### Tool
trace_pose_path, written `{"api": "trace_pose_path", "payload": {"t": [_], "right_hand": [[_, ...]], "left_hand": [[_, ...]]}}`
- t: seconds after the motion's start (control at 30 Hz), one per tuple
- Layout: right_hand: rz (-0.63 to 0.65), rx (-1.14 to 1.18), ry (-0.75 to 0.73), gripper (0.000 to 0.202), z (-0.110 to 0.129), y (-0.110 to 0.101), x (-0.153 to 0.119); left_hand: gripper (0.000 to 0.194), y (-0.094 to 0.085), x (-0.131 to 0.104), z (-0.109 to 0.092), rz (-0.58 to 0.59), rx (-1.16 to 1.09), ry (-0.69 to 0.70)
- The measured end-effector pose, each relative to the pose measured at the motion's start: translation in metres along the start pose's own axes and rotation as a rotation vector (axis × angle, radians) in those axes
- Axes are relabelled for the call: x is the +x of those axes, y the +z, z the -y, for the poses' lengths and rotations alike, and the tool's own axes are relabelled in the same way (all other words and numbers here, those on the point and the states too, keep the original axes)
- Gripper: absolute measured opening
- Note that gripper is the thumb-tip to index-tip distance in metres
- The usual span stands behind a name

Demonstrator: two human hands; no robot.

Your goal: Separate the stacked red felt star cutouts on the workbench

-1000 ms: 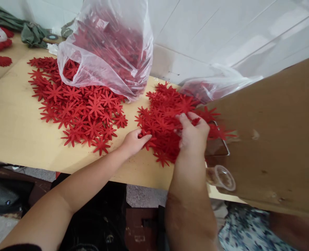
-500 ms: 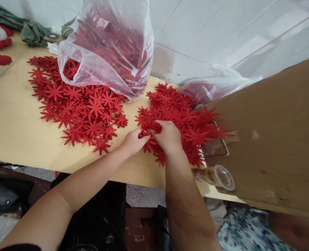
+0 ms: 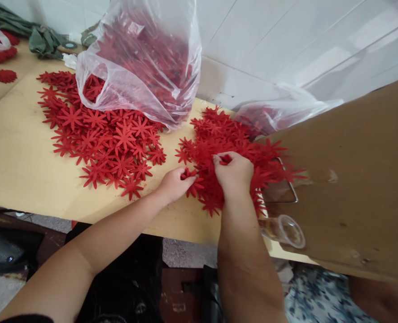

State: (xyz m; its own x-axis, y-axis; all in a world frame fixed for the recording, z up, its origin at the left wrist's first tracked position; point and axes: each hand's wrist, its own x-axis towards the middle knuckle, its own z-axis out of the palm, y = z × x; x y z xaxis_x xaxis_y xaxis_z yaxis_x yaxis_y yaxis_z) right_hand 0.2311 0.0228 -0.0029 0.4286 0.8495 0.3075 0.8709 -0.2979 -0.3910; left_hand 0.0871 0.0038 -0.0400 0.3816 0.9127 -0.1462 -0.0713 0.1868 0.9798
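Note:
My left hand [image 3: 176,183] is closed, its thumb and fingers pinching a red star-shaped flower piece [image 3: 194,188] at the left edge of the right pile. Over the middle of that right pile [image 3: 215,128] is my right hand [image 3: 233,172], its fingers closed round a bit of red; the far side of its grip is hidden. A gap separates the two hands. Many more red flower pieces form the left pile [image 3: 107,139], beside my left forearm and partly under a clear plastic bag [image 3: 151,67] filled with similar pieces.
A brown board [image 3: 347,179] rises at the right, with a clear plastic cup [image 3: 291,231] lying near its base. Another plastic bag [image 3: 282,114] rests behind the right pile against the tiled wall. Green cloth [image 3: 44,42] lies at the back left. A person's patterned clothing shows at bottom right.
My right hand has moved right, away from my left hand, across the right pile. My left hand has stayed nearly in place, still pinching a red piece.

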Motion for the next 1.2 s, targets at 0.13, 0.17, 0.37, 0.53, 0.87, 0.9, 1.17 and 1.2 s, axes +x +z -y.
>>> {"api": "trace_pose_path", "payload": {"t": [0.13, 0.17, 0.37, 0.53, 0.87, 0.9, 1.17, 1.2], "right_hand": [[-0.038, -0.021, 0.045, 0.019, 0.002, -0.004, 0.002], [-0.044, -0.04, 0.049, 0.02, 0.003, -0.005, 0.003], [-0.094, -0.096, 0.083, 0.024, 0.002, -0.011, 0.006], [-0.13, 0.149, 0.078, 0.02, -0.007, -0.009, 0.013], [-0.169, 0.311, 0.115, 0.023, -0.009, -0.002, 0.015], [-0.189, 0.31, 0.13, 0.025, -0.008, -0.002, 0.015], [-0.212, 0.579, 0.022, 0.023, -0.009, -0.004, 0.009], [-0.23, 0.567, 0.004, 0.022, -0.007, -0.006, 0.005]], "left_hand": [[0.013, 0.0, 0.0, 0.0, 0.002, -0.022, -0.013], [0.013, 0.0, 0.0, 0.0, 0.006, -0.028, -0.013], [0.013, 0.0, 0.0, 0.0, 0.013, -0.036, 0.002], [0.012, 0.001, 0.001, 0.0, 0.014, -0.028, -0.011], [0.009, 0.001, 0.003, 0.003, 0.013, -0.044, -0.026], [0.009, 0.001, 0.002, 0.003, 0.018, -0.055, -0.025], [0.01, 0.001, 0.004, 0.005, 0.006, -0.04, -0.028], [0.008, 0.001, 0.004, 0.005, 0.004, -0.043, -0.031]]}}
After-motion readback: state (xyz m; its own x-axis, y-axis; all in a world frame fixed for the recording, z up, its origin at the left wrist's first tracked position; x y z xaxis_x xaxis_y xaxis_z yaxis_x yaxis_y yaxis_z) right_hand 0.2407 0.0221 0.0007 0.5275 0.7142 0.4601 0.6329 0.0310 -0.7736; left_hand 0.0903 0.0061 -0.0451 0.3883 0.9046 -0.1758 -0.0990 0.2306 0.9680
